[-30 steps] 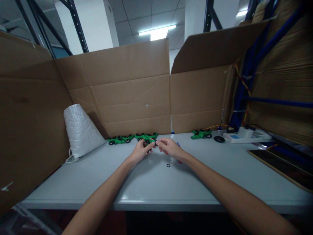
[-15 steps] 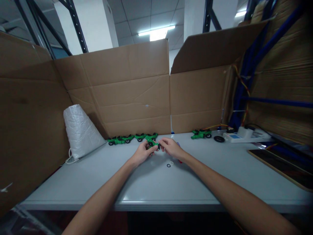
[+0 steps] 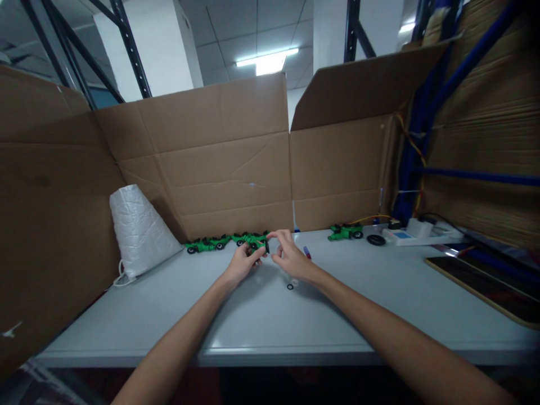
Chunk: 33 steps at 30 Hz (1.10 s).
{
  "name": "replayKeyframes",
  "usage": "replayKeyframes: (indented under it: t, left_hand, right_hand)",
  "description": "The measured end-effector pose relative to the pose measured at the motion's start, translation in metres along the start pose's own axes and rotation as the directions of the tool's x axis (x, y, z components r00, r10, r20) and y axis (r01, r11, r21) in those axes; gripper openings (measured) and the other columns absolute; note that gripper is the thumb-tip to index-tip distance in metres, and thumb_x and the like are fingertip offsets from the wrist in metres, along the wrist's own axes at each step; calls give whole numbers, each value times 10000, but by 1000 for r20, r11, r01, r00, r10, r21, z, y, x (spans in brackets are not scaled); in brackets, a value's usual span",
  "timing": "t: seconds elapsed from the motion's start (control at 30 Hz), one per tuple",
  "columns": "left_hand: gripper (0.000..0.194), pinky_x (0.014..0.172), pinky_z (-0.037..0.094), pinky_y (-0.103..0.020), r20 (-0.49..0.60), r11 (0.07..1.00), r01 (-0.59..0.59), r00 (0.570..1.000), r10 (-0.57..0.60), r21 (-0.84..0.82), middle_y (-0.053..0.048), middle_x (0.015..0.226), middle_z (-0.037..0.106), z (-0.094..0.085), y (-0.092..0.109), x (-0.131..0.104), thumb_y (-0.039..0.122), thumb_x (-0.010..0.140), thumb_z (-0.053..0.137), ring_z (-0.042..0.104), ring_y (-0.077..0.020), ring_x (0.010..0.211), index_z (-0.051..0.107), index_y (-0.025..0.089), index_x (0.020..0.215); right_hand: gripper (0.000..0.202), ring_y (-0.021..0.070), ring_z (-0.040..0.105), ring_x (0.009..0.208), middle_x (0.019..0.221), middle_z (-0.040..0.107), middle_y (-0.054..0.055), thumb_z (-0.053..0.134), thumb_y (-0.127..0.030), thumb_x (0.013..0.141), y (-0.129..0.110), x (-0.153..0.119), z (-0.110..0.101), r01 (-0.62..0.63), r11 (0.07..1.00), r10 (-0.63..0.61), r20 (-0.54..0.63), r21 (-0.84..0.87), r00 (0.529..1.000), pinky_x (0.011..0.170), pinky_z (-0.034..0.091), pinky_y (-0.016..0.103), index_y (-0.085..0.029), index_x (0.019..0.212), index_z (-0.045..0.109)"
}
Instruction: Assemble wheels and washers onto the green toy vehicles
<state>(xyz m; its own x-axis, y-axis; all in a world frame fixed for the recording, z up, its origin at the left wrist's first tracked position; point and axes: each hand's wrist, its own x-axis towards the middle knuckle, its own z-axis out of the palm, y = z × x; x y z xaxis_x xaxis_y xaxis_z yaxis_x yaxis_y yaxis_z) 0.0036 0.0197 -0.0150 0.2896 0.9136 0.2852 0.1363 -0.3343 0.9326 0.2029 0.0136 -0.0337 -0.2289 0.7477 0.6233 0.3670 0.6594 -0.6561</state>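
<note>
My left hand point(image 3: 240, 268) grips a small green toy car point(image 3: 259, 242) with black parts, holding it just above the table. Thumb and index finger apart, my right hand point(image 3: 292, 260) is beside the toy's black right end. Its index fingertip is at or very close to that end; I cannot tell if they touch. Below the right hand lie a small black ring point(image 3: 289, 287) and a pale ring point(image 3: 295, 282). A thin purple and red tool-like piece point(image 3: 307, 252) lies behind the right wrist.
More green toy cars point(image 3: 206, 244) stand in a row at the back left, near a white padded bag point(image 3: 141, 236). Another green toy point(image 3: 346, 232), a black ring-shaped item point(image 3: 376, 240), a power strip point(image 3: 426, 233) and a dark panel point(image 3: 485, 287) are on the right. Cardboard walls point(image 3: 228, 163) enclose the table.
My right hand has drawn slightly away from the toy car, and its pinched fingers have spread. The purple and red piece shows more fully. The view has shifted slightly.
</note>
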Motion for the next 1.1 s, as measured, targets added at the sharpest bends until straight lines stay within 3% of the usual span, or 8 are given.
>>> replayKeyframes:
  t: [0.07, 0.17, 0.53, 0.6, 0.7, 0.83, 0.97, 1.1]
  left_hand:
    - [563, 548, 421, -233, -6, 1000, 12, 1000, -12, -7, -71, 858, 715, -1, 0, 0, 622, 789, 775, 577, -117, 617, 649, 122, 1014]
    - [573, 542, 422, -232, 7, 1000, 17, 1000, -17, -6, -72, 862, 710, -1, -1, 1, 633, 786, 772, 577, -116, 615, 649, 119, 1007]
    - [559, 583, 445, -249, 21, 999, 14, 1000, -15, 47, -82, 847, 718, -3, 2, 0, 634, 793, 769, 619, -146, 665, 668, 121, 991]
    - [571, 577, 439, -249, 46, 999, 12, 999, -14, 39, -89, 906, 726, -1, 5, 1, 626, 808, 759, 601, -133, 652, 675, 118, 1054]
    - [579, 569, 432, -249, 59, 999, 19, 998, -21, 40, -79, 860, 714, 1, 7, 1, 619, 803, 766, 594, -134, 642, 686, 112, 1070]
    - [556, 567, 424, -247, 69, 999, 14, 997, -17, 41, -56, 804, 697, 2, 10, -2, 613, 805, 767, 589, -133, 630, 687, 122, 1054]
    - [543, 577, 436, -251, 60, 999, 14, 998, -16, 36, -62, 845, 706, 1, 9, -3, 609, 823, 749, 589, -132, 639, 671, 130, 1066]
    - [552, 576, 427, -248, 34, 999, 10, 999, -11, 33, -70, 876, 708, 1, 6, -2, 605, 819, 754, 603, -140, 665, 664, 124, 1076]
  right_hand:
    - [556, 98, 596, 759, 1372, 473, 71, 614, -146, 810, -3, 0, -2, 41, 999, -41, 11, 8, 999, 748, 501, 278, -263, 1339, 492]
    - [496, 102, 606, 746, 1288, 554, 46, 632, -171, 828, -1, 1, -3, 53, 998, -54, 20, 37, 998, 752, 505, 280, -258, 1296, 493]
    - [348, 132, 596, 680, 1007, 683, 28, 577, -380, 970, 0, 3, -3, -93, 990, 90, 40, 104, 995, 661, 448, 272, -215, 1267, 502]
    - [316, 146, 598, 680, 903, 689, 8, 547, -407, 991, 0, 5, -1, -117, 982, 111, 52, 146, 992, 637, 424, 265, -216, 1241, 521]
    - [311, 156, 624, 689, 820, 692, -2, 505, -438, 1012, 3, 9, 2, -158, 951, 142, 78, 265, 987, 626, 420, 260, -212, 1224, 523]
    - [316, 155, 611, 653, 762, 683, -12, 504, -462, 1012, 5, 9, 4, -177, 939, 161, 80, 294, 984, 604, 420, 256, -211, 1201, 535]
    - [290, 135, 567, 586, 817, 697, -1, 485, -454, 1021, 1, 7, 0, -181, 958, 168, 78, 220, 983, 566, 416, 253, -219, 1172, 562]
    - [299, 107, 582, 620, 1119, 684, 44, 603, -426, 960, -5, 5, -6, -88, 992, 84, 45, 90, 995, 609, 465, 260, -234, 1187, 582]
